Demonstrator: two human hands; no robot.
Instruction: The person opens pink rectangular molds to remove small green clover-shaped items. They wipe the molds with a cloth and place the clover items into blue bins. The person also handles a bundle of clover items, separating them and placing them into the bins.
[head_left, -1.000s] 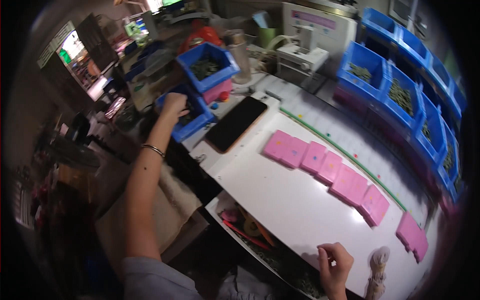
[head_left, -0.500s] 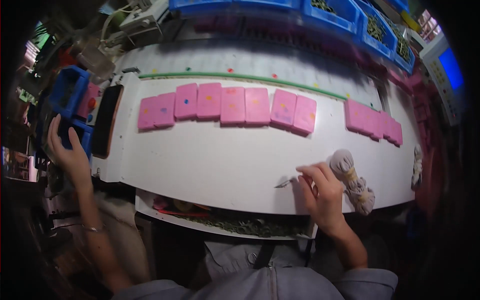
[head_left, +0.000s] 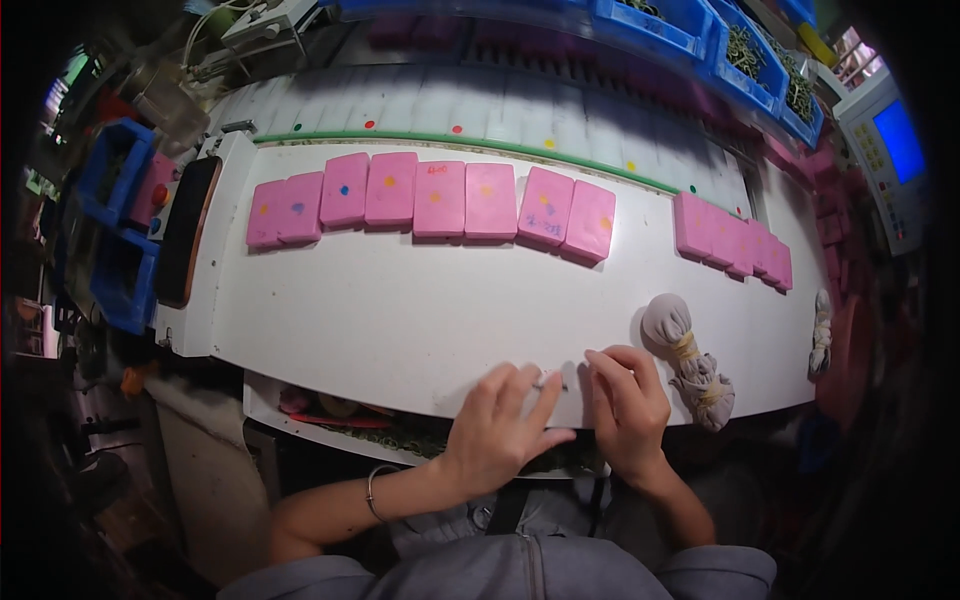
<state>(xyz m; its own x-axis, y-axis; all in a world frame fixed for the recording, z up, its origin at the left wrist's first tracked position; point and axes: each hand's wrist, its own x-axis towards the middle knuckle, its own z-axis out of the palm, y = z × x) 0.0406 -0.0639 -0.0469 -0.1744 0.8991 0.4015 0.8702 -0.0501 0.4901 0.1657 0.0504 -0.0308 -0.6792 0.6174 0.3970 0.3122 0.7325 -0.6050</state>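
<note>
My left hand [head_left: 500,425] reaches over the front edge of the white tabletop [head_left: 350,300], fingers spread and thumb apart. Its index fingertip is by a small dark metal piece [head_left: 552,385], partly covered, lying on the table; whether they touch I cannot tell. Just right of that piece is my right hand [head_left: 632,405], its fingers loosely bent with a narrow gap at the thumb and nothing visible between them. Beside the right hand lies a greyish cloth bundle [head_left: 668,318] tied with light bands. Pink blocks [head_left: 440,205] with coloured dots stand in a row farther back.
More pink blocks [head_left: 715,230] lie at the right. Left are a dark phone [head_left: 190,232] and blue bins [head_left: 125,280]. Blue trays [head_left: 745,60] of small metal parts hang at the back. Below the table edge is an open drawer [head_left: 265,400]; a device with a blue screen [head_left: 900,140] stands far right.
My left hand has come from beside the blue bins at the far left to the small metal piece. My right hand has shifted only slightly. The whole view has shifted a little.
</note>
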